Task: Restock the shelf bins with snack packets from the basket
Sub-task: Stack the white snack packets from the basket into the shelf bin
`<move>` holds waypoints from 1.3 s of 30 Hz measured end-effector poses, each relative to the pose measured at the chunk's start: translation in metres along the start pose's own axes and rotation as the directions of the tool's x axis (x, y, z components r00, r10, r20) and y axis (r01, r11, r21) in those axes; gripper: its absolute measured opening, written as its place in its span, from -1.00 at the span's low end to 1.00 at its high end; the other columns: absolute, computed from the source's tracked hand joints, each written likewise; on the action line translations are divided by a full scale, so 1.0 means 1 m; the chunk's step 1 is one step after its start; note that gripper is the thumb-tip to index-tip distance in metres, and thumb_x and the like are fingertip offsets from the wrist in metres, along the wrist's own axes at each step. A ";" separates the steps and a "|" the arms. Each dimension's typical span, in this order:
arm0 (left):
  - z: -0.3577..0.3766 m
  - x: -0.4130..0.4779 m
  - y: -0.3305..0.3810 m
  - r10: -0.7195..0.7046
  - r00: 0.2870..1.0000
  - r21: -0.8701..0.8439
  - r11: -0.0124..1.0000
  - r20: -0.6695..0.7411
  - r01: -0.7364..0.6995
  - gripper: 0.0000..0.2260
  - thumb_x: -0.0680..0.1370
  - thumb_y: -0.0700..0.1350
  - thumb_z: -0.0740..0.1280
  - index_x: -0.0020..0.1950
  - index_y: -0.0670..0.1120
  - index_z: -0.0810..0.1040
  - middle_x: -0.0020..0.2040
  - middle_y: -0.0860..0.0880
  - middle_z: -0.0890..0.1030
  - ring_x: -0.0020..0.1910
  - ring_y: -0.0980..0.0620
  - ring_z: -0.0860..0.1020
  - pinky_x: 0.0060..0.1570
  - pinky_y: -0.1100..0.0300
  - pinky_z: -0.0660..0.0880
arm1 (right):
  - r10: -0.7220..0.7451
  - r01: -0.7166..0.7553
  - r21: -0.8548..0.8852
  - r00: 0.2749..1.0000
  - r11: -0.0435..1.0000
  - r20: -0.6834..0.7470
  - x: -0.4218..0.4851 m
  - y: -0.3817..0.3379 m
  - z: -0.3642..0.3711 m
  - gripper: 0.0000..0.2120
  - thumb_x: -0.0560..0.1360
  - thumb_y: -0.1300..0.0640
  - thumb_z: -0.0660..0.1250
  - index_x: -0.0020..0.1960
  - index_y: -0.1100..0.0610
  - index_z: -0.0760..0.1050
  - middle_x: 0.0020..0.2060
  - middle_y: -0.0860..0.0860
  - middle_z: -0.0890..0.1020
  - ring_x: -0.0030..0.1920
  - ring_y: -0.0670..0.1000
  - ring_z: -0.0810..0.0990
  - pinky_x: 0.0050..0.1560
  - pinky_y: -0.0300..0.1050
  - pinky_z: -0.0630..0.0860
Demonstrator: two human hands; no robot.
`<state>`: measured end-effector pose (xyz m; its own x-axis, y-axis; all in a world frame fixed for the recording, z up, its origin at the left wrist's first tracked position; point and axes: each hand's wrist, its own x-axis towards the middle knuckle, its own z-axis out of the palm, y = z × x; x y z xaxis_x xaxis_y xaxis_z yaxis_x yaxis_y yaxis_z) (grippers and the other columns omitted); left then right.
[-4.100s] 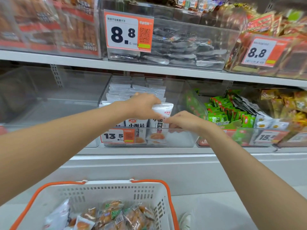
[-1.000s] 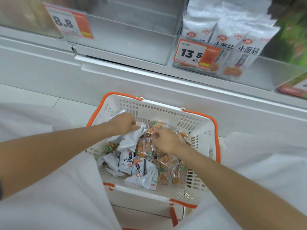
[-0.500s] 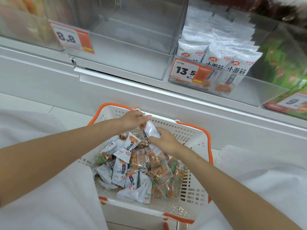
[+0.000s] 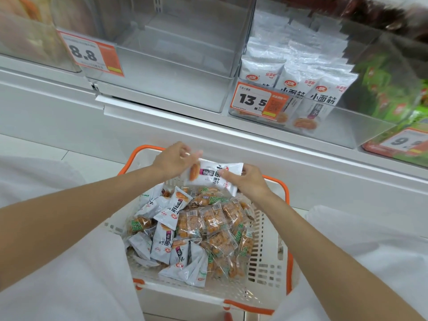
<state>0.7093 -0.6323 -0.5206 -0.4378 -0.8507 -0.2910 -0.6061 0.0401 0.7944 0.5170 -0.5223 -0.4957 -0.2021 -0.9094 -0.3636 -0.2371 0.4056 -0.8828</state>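
So, quick update: a second ago both hands were down in the basket (image 4: 287,200) rooting through the pile. Now one white packet (image 4: 214,176) is up and out, held sideways just above the basket's far rim. The left grip (image 4: 174,161) pinches the end with the orange snack picture and the right grip (image 4: 249,180) pinches the other end, so both are closed on that same packet.

The view has tipped up toward the shelf a bit too. I'd say the picking is done and the carry comes next. The packet looks like the same kind as the ones standing in the clear bin (image 4: 352,130) behind the 13.5 tag (image 4: 252,100), up and to the right, and there seems to be room at its front right. The basket's remaining white packets (image 4: 162,239) and clear orange packs (image 4: 217,223) say it's nowhere near finished.
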 end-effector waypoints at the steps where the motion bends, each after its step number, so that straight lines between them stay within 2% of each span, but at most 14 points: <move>1: -0.001 -0.001 0.002 0.069 0.993 0.105 0.991 0.100 -0.079 -0.50 0.48 0.23 0.35 0.29 -0.05 0.49 0.19 0.04 0.55 0.15 0.11 0.51 0.19 0.09 0.47 | -0.036 0.038 -0.091 0.999 0.995 0.031 0.001 -0.002 -0.007 -0.84 0.45 0.05 0.49 -0.07 0.12 0.62 -0.31 -0.08 0.67 -0.35 -0.16 0.61 -0.34 -0.29 0.49; 3: 0.002 -0.006 0.007 0.104 0.936 0.237 0.953 0.337 -0.191 -0.37 0.39 0.20 0.49 0.39 0.05 0.42 0.28 0.15 0.49 0.22 0.15 0.46 0.21 0.17 0.43 | -0.061 0.090 -0.246 0.991 0.965 0.121 0.002 -0.006 -0.016 -0.85 0.44 0.01 0.49 -0.08 0.08 0.65 -0.29 -0.07 0.68 -0.36 -0.19 0.59 -0.38 -0.30 0.43; 5: 0.012 -0.009 0.007 0.095 0.881 0.218 0.952 0.463 -0.217 -0.48 0.35 0.08 0.57 0.25 0.08 0.51 0.09 0.16 0.61 -0.02 0.24 0.59 -0.05 0.29 0.53 | -0.074 0.107 -0.263 0.988 0.959 0.132 0.003 -0.011 -0.020 -0.80 0.45 -0.03 0.48 -0.04 0.10 0.66 -0.20 -0.03 0.71 -0.26 -0.14 0.63 -0.31 -0.20 0.51; 7: 0.020 -0.010 0.005 0.122 0.856 0.096 0.976 0.503 -0.195 -0.65 0.36 -0.04 0.58 0.07 0.05 0.55 -0.07 0.10 0.66 -0.17 0.22 0.63 -0.24 0.35 0.52 | -0.079 0.099 -0.191 0.991 0.977 0.109 0.003 -0.015 -0.025 -0.72 0.46 -0.03 0.47 0.01 0.17 0.65 -0.13 0.04 0.72 -0.18 -0.06 0.65 -0.18 -0.13 0.56; 10: 0.017 -0.009 0.009 0.122 0.846 -0.011 0.991 0.519 -0.137 -0.75 0.40 -0.07 0.56 0.02 -0.02 0.61 -0.08 0.01 0.69 -0.11 0.06 0.67 -0.19 0.24 0.56 | -0.028 0.040 -0.079 0.989 0.996 0.143 -0.001 -0.015 -0.039 -0.75 0.45 0.10 0.49 0.08 0.20 0.64 -0.05 0.07 0.72 -0.07 0.02 0.68 -0.06 -0.17 0.61; 14: 0.014 -0.009 0.026 0.117 0.848 0.045 0.986 0.516 -0.163 -0.82 0.40 -0.06 0.55 -0.07 0.06 0.61 -0.14 0.11 0.70 -0.15 0.13 0.66 -0.14 0.22 0.58 | -0.014 0.021 -0.047 0.990 0.999 0.142 -0.010 -0.019 -0.057 -0.79 0.45 0.23 0.48 0.08 0.22 0.66 -0.05 0.06 0.73 -0.11 -0.05 0.67 -0.06 -0.24 0.61; 17: 0.016 -0.006 0.042 0.132 0.866 0.035 0.985 0.482 -0.169 -0.81 0.36 -0.03 0.56 -0.08 0.01 0.64 -0.11 0.06 0.71 -0.10 0.05 0.66 -0.05 0.16 0.59 | -0.056 0.055 0.022 0.997 0.998 0.053 -0.015 -0.026 -0.066 -0.75 0.43 0.24 0.50 0.10 0.22 0.65 -0.05 0.06 0.73 -0.06 0.01 0.68 0.00 -0.15 0.62; 20: 0.020 -0.004 0.063 0.144 0.896 -0.068 0.990 0.420 -0.128 -0.74 0.38 -0.05 0.55 0.00 -0.11 0.66 -0.05 -0.04 0.71 -0.05 0.00 0.66 0.00 0.15 0.59 | -0.039 0.051 0.348 0.998 0.936 -0.042 -0.022 -0.030 -0.073 -0.68 0.44 0.27 0.47 0.17 0.22 0.55 0.02 0.13 0.70 -0.01 0.09 0.69 0.00 -0.10 0.62; 22: 0.026 -0.005 0.084 0.182 0.900 -0.121 0.982 0.397 -0.146 -0.78 0.42 -0.12 0.52 0.03 -0.11 0.65 -0.04 -0.05 0.70 -0.10 0.04 0.64 -0.08 0.26 0.58 | -0.023 0.024 0.433 1.000 0.901 -0.007 -0.029 -0.034 -0.078 -0.73 0.48 0.30 0.42 0.17 0.22 0.53 0.06 0.14 0.69 0.02 0.09 0.68 -0.01 -0.12 0.61; 24: 0.031 -0.007 0.106 0.218 0.890 -0.090 0.976 0.401 -0.199 -0.78 0.42 -0.11 0.53 0.03 -0.11 0.64 -0.07 -0.02 0.69 -0.15 0.07 0.62 -0.20 0.34 0.54 | -0.021 0.021 0.380 1.000 0.925 -0.004 -0.036 -0.037 -0.089 -0.77 0.50 0.30 0.39 0.16 0.24 0.56 0.06 0.12 0.69 0.06 0.10 0.67 0.05 -0.09 0.60; 27: 0.029 -0.006 0.145 0.310 0.851 0.022 0.936 0.425 -0.352 -0.64 0.40 0.03 0.53 0.16 0.02 0.60 0.00 0.10 0.68 -0.05 0.15 0.62 -0.09 0.36 0.52 | -0.089 0.130 0.256 0.982 0.958 -0.168 -0.048 -0.052 -0.119 -0.84 0.50 0.29 0.40 0.08 0.21 0.60 -0.02 0.08 0.72 -0.02 0.04 0.69 -0.01 -0.12 0.60; 30: 0.021 -0.002 0.191 0.508 0.847 0.115 0.842 0.158 -0.526 -0.59 0.38 0.23 0.47 0.14 0.11 0.55 -0.03 0.15 0.65 -0.08 0.20 0.59 -0.04 0.20 0.54 | -0.211 0.287 0.165 0.905 0.943 -0.369 -0.065 -0.079 -0.159 -0.87 0.48 0.33 0.41 0.02 0.21 0.59 -0.14 0.01 0.71 -0.18 -0.09 0.68 -0.17 -0.22 0.60; 33: 0.009 0.007 0.241 0.627 0.771 0.207 0.774 -0.110 -0.599 -0.86 0.53 0.00 0.37 0.07 0.06 0.53 -0.17 0.16 0.57 -0.23 0.18 0.53 -0.14 0.11 0.51 | -0.320 0.410 0.065 0.791 0.910 -0.522 -0.075 -0.107 -0.201 -0.87 0.47 0.37 0.41 -0.09 0.16 0.57 -0.26 -0.09 0.69 -0.30 -0.20 0.65 -0.27 -0.30 0.57; 39: 0.009 0.059 0.317 0.647 0.761 0.403 0.712 -0.056 -0.575 -0.78 0.62 -0.09 0.21 0.25 -0.02 0.51 0.12 0.05 0.52 0.05 0.02 0.51 0.01 0.13 0.43 | -0.377 0.390 -0.117 0.700 0.913 -0.606 -0.051 -0.133 -0.252 -0.85 0.50 0.33 0.38 0.00 0.13 0.57 -0.07 0.02 0.69 -0.15 -0.13 0.67 -0.11 -0.21 0.62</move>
<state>0.4856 -0.6654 -0.2905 -0.6878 -0.6505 0.3220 -0.4470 0.7291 0.5183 0.3195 -0.5060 -0.2850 -0.6284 -0.7337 0.2584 -0.4064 0.0265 -0.9133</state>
